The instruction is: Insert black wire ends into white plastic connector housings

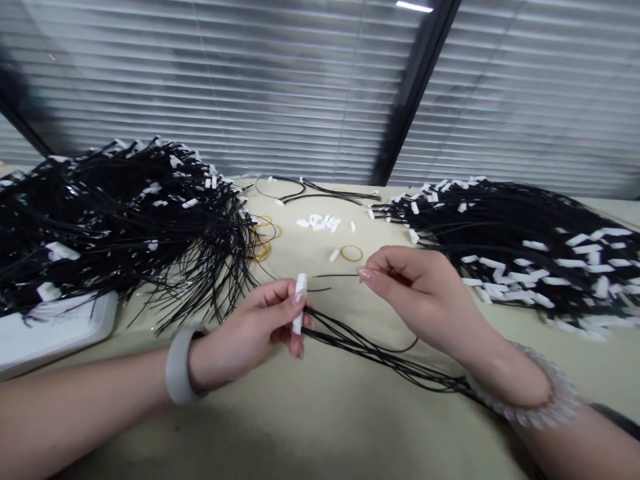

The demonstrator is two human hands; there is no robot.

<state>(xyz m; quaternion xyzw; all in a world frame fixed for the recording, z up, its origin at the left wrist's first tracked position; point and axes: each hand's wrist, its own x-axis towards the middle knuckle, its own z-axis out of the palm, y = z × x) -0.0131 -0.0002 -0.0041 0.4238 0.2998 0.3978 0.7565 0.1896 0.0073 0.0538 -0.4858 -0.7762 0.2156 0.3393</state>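
Note:
My left hand [273, 313] pinches a white plastic connector housing [299, 323], held upright between thumb and fingers. Several black wires [370, 360] run from the housing's right side and trail under my right forearm. Up and to the right, my right hand [405, 277] grips a single black wire [335, 275] between thumb and fingertips. That wire's free end points left toward the top of the housing, with a small gap between them. Just below it, another short wire end [320, 289] sticks out to the right near the housing.
A large heap of black wires with white connectors [125, 220] fills the left, partly over a white tray [100, 327]. Another bundle [500, 227] lies at right. Loose white housings [320, 222] and yellow rubber bands [352, 253] lie between. Window blinds [280, 87] stand behind.

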